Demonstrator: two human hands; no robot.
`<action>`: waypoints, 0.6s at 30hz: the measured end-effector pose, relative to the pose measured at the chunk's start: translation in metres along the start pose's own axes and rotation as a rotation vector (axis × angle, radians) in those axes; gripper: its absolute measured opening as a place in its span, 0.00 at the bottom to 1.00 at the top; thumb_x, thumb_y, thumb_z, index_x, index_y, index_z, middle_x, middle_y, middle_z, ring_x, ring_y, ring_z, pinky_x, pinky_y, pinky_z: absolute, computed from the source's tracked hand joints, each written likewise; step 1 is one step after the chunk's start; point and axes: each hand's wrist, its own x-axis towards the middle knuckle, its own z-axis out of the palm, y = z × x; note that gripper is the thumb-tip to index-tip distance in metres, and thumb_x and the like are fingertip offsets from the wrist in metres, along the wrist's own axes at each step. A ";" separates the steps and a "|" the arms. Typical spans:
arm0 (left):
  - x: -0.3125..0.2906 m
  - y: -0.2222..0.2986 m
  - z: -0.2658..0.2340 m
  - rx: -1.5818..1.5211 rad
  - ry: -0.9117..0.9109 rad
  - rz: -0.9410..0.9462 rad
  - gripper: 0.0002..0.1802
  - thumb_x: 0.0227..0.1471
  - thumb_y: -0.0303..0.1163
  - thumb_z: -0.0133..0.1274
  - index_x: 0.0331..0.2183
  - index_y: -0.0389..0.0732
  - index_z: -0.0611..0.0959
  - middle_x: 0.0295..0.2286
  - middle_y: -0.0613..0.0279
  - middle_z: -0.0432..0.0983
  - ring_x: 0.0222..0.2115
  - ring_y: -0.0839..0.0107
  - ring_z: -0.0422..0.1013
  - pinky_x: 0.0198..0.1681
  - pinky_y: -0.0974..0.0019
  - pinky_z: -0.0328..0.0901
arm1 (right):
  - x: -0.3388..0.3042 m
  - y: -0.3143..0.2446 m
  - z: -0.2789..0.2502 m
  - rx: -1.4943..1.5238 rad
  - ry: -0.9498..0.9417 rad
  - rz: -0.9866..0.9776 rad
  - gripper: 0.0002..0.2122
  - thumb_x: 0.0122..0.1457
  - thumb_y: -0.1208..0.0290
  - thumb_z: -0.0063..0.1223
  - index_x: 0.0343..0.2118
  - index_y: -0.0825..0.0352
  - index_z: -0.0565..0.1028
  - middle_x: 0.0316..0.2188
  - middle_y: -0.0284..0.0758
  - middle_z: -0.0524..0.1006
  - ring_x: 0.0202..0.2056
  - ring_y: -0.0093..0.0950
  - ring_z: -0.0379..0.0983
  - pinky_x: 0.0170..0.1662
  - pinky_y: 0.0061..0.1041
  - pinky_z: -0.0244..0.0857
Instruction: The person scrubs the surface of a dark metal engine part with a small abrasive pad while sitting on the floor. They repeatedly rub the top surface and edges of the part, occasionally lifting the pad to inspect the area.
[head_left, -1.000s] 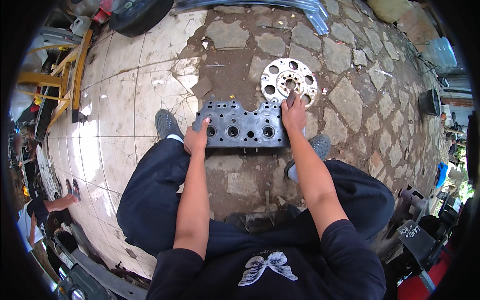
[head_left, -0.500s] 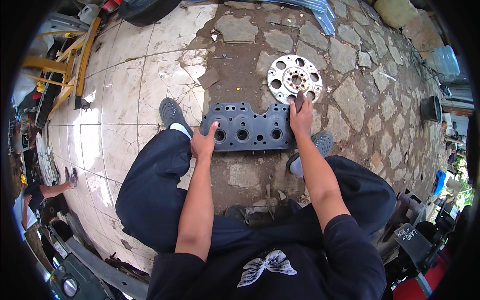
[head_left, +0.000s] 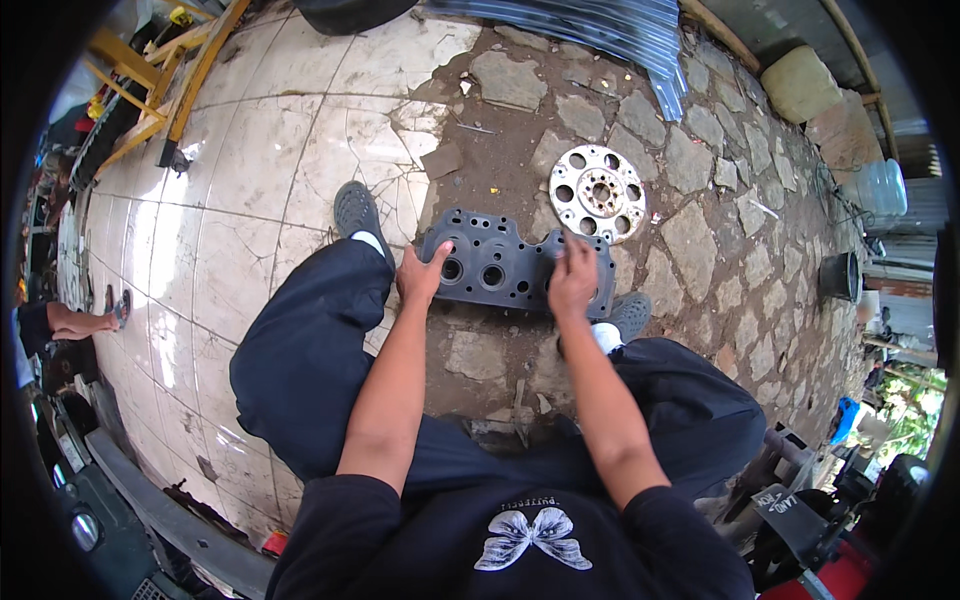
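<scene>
Both hands have shifted on the block since half a second ago: the right hand (head_left: 572,280), which gripped the far right corner, now lies flat further in on the top face, and the left hand (head_left: 422,274) sits at the left end as before. One dark grey cast-metal engine block with round bores (head_left: 500,266) lies on the ground between the person's two feet, across the line where tile meets stone.

From the left: one yellow-painted wooden frame (head_left: 165,85) stands at the top edge on the pale cracked glazed floor tiles (head_left: 220,240). Another person's forearm (head_left: 75,322) shows at the far left rim. Two grey slip-on shoes, the left one (head_left: 357,210) on tile and the right one (head_left: 628,314) on stone, flank the block. The left hand's fingers are spread, fingertips on the block's left end, with nothing gripped. The right hand's fingers lie loosely open and pressed down on the block's right half, closed around nothing.

Beyond the block, one round silver metal disc drilled with ring of holes (head_left: 599,193) lies flat on the irregular brown paving stones (head_left: 700,240). One sheet of clear corrugated roofing (head_left: 590,25) lies at the top. Far right stand one clear plastic water jug (head_left: 880,185) and one black round pot (head_left: 838,275); what either holds cannot be told.
</scene>
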 end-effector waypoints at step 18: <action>-0.002 -0.008 0.014 0.128 0.131 -0.002 0.50 0.46 0.76 0.64 0.48 0.35 0.84 0.36 0.39 0.85 0.42 0.37 0.81 0.46 0.38 0.72 | -0.046 -0.058 0.019 -0.486 -0.302 -0.347 0.19 0.64 0.60 0.65 0.58 0.53 0.84 0.51 0.36 0.77 0.44 0.37 0.75 0.45 0.37 0.69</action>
